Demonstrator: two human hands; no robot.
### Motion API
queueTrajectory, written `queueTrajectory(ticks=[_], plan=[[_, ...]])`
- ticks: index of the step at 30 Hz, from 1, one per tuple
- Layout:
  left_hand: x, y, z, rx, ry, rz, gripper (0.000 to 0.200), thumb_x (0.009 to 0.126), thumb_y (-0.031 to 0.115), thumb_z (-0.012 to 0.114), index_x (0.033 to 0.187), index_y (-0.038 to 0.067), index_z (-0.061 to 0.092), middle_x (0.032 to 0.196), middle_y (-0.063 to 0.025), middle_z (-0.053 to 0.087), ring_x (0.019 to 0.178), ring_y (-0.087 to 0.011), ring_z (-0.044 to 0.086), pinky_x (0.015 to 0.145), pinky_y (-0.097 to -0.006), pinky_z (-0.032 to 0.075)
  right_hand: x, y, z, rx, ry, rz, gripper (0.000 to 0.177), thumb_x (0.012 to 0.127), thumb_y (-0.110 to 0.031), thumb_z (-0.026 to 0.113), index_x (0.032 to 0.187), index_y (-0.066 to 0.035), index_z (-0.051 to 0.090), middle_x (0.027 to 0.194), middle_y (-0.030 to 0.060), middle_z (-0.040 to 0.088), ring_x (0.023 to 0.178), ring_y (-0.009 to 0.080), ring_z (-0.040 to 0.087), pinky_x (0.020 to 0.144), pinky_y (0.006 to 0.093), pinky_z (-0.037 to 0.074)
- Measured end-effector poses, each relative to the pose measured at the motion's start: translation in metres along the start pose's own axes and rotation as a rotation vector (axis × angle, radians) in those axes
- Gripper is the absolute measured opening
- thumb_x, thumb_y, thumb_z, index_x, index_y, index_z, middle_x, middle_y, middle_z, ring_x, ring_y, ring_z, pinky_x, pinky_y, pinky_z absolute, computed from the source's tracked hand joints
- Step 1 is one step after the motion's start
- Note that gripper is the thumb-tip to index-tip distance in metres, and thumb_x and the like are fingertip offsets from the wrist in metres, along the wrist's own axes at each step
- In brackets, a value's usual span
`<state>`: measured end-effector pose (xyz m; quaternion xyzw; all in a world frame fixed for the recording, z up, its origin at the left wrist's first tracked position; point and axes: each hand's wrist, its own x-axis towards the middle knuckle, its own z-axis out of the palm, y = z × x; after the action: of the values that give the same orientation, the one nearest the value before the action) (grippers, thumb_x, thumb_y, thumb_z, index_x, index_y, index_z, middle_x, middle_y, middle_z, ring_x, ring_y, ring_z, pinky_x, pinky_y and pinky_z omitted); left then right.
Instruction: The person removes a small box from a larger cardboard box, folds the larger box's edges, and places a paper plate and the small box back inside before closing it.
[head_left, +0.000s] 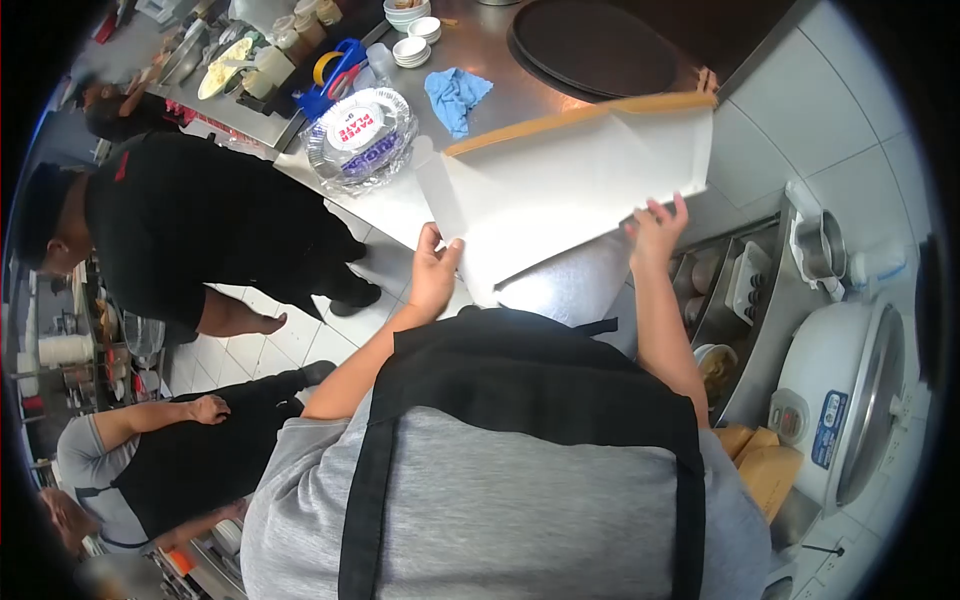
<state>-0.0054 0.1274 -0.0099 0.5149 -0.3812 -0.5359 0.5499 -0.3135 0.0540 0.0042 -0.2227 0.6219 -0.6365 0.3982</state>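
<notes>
A large cardboard box (575, 185), white inside with a brown far edge, is partly folded and tilted over the metal counter. My left hand (435, 272) pinches its near left corner, beside a narrow upright flap. At the near right edge, my right hand (657, 230) grips the cardboard with its fingers bent around the rim. Left of the box lies a plastic-wrapped pack of paper plates (357, 135). A crumpled blue cloth (458, 100) rests just beyond the box's left end.
Round black trays (590, 50) lie at the back of the counter, near stacked white bowls (410, 50). A blue tape dispenser (335, 75) stands by the plates. On the right is a large white cooker (835, 400). Two people (200, 230) in black stand at left.
</notes>
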Motion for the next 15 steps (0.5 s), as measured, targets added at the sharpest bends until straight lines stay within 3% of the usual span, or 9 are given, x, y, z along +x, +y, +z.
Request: queueTrajectory(ticks=[2, 4, 6, 7, 10, 11, 14, 15], plan=[[0.0, -0.015, 0.011, -0.09, 0.1, -0.079, 0.022, 0.095, 0.003, 0.051, 0.115, 0.002, 0.042, 0.112, -0.0101, 0.054, 0.097, -0.0144, 0.054, 0.081, -0.0306, 0.048, 0.006, -0.015, 0.033, -0.081, -0.152, -0.129, 0.065, 0.078, 0.005, 0.061, 0.137, -0.014, 0.04, 0.123, 0.0118, 0.052, 0.1, 0.0227, 0.058, 0.075, 0.0373, 0.053], [0.005, -0.034, 0.022, -0.18, 0.2, -0.17, 0.023, 0.096, 0.003, 0.049, 0.117, 0.006, 0.038, 0.11, -0.0103, 0.057, 0.096, -0.0173, 0.058, 0.084, -0.0336, 0.05, 0.04, 0.007, 0.058, -0.415, -0.431, -0.498, 0.056, 0.077, 0.006, 0.06, 0.129, -0.012, 0.051, 0.126, 0.0136, 0.054, 0.105, 0.0265, 0.059, 0.086, 0.0424, 0.052], [0.008, -0.035, 0.037, -0.199, 0.308, -0.346, 0.024, 0.097, 0.004, 0.047, 0.119, 0.006, 0.036, 0.111, -0.0117, 0.056, 0.097, -0.0188, 0.058, 0.083, -0.0352, 0.051, 0.028, -0.007, 0.067, -0.698, -0.634, -0.86, 0.045, 0.077, 0.0, 0.06, 0.12, -0.011, 0.06, 0.127, 0.0119, 0.056, 0.119, 0.0312, 0.053, 0.103, 0.0512, 0.04], [0.011, -0.038, 0.04, -0.108, 0.331, -0.437, 0.016, 0.098, 0.008, 0.048, 0.114, 0.005, 0.043, 0.101, -0.0107, 0.059, 0.093, -0.0195, 0.059, 0.078, -0.0355, 0.053, 0.012, -0.006, 0.067, -0.955, -0.559, -0.986, 0.043, 0.076, -0.004, 0.059, 0.118, -0.013, 0.062, 0.132, 0.0081, 0.053, 0.131, 0.0322, 0.042, 0.111, 0.0587, 0.024], [0.01, -0.019, 0.006, 0.202, -0.268, -0.692, 0.015, 0.097, 0.015, 0.05, 0.101, 0.001, 0.05, 0.088, -0.0083, 0.058, 0.088, -0.0184, 0.06, 0.067, -0.0353, 0.053, -0.047, -0.007, 0.035, -1.029, -0.661, -1.04, 0.044, 0.075, -0.004, 0.057, 0.117, -0.016, 0.064, 0.137, 0.0062, 0.05, 0.14, 0.0299, 0.03, 0.113, 0.063, 0.013], [0.011, -0.022, -0.008, 0.449, -0.45, -0.575, 0.013, 0.091, 0.014, 0.059, 0.096, 0.003, 0.055, 0.08, -0.0077, 0.059, 0.082, -0.0219, 0.062, 0.063, -0.0357, 0.053, -0.06, -0.001, 0.021, -1.061, -0.719, -1.022, 0.044, 0.074, -0.003, 0.057, 0.115, -0.016, 0.065, 0.138, 0.0062, 0.049, 0.141, 0.0298, 0.03, 0.113, 0.064, 0.013], [-0.008, 0.006, -0.022, 1.287, -0.487, 0.443, 0.027, 0.076, 0.011, 0.072, 0.1, 0.007, 0.059, 0.089, -0.0082, 0.063, 0.084, -0.0261, 0.061, 0.074, -0.0396, 0.053, -0.082, 0.03, -0.009, -1.121, -0.821, -0.955, 0.043, 0.072, 0.001, 0.056, 0.11, -0.016, 0.068, 0.14, 0.0064, 0.048, 0.142, 0.0299, 0.028, 0.112, 0.0658, 0.013], [0.003, 0.015, -0.019, 1.343, -0.593, 0.565, 0.049, 0.065, 0.013, 0.078, 0.111, 0.01, 0.06, 0.107, -0.0095, 0.063, 0.1, -0.03, 0.059, 0.082, -0.0405, 0.051, -0.083, 0.038, -0.014, -1.122, -0.81, -0.938, 0.042, 0.072, 0.001, 0.056, 0.108, -0.016, 0.069, 0.14, 0.0065, 0.048, 0.142, 0.0303, 0.028, 0.112, 0.0657, 0.014]])
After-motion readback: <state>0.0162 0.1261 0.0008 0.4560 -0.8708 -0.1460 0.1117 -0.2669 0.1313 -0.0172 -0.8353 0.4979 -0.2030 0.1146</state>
